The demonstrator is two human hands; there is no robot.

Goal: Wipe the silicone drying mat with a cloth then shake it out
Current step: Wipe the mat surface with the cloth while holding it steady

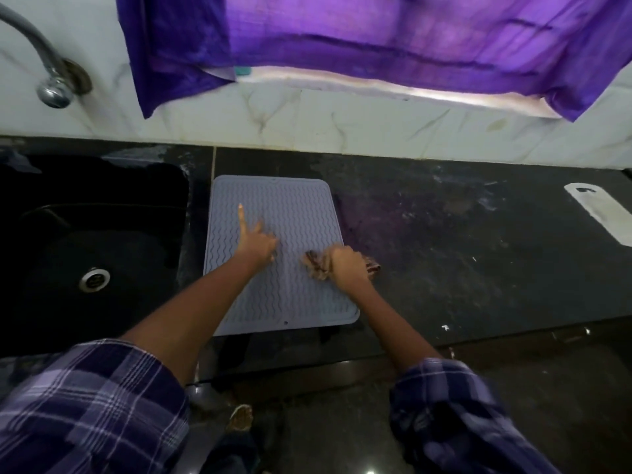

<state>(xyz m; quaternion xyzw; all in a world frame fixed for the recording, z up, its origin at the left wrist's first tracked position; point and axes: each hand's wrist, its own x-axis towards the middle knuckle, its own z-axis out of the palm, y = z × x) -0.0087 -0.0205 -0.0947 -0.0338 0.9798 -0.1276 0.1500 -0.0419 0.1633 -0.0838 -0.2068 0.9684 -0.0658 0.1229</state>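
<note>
A grey-blue silicone drying mat [294, 213] with wavy ridges lies flat on the dark counter, just right of the sink. My left hand [254, 239] rests on the mat's middle left, index finger stretched out toward the far edge and the other fingers curled, holding nothing. My right hand [349, 265] presses a bunched brownish cloth [316, 265] onto the mat near its right edge. Part of the cloth sticks out past my hand over the mat's right rim.
A black sink [85, 251] with a metal drain sits at the left, a chrome tap [51, 83] above it. A purple curtain [342, 35] hangs over the tiled back wall. A white flat object [602, 213] lies at the counter's far right. The counter's front edge runs just below the mat.
</note>
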